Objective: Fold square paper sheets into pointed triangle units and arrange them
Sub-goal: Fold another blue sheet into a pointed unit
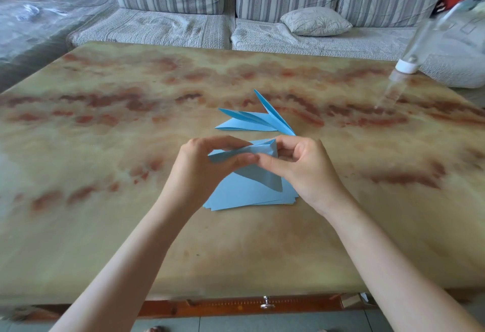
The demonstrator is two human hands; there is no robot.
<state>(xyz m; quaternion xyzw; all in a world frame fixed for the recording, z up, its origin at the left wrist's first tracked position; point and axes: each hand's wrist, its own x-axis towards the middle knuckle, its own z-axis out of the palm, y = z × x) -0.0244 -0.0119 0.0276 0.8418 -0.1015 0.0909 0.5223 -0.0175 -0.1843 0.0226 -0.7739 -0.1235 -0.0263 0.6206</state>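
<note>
A partly folded blue paper sheet [258, 166] is held above the table between both hands. My left hand [207, 166] pinches its left end; my right hand [301, 166] pinches the fold at its middle and right end. Under the hands lies a stack of flat blue square sheets [241, 197]. Beyond the hands, several finished blue pointed units [256, 120] are fanned out on the table, joined at their right ends, one point sticking up.
The marbled tan and red table [131, 147] spreads wide around the paper. A clear bottle with a white cap [409, 63] stands at the far right edge. A striped grey sofa with a cushion [315, 21] lies behind the table. A drawer knob [267, 302] shows on the near edge.
</note>
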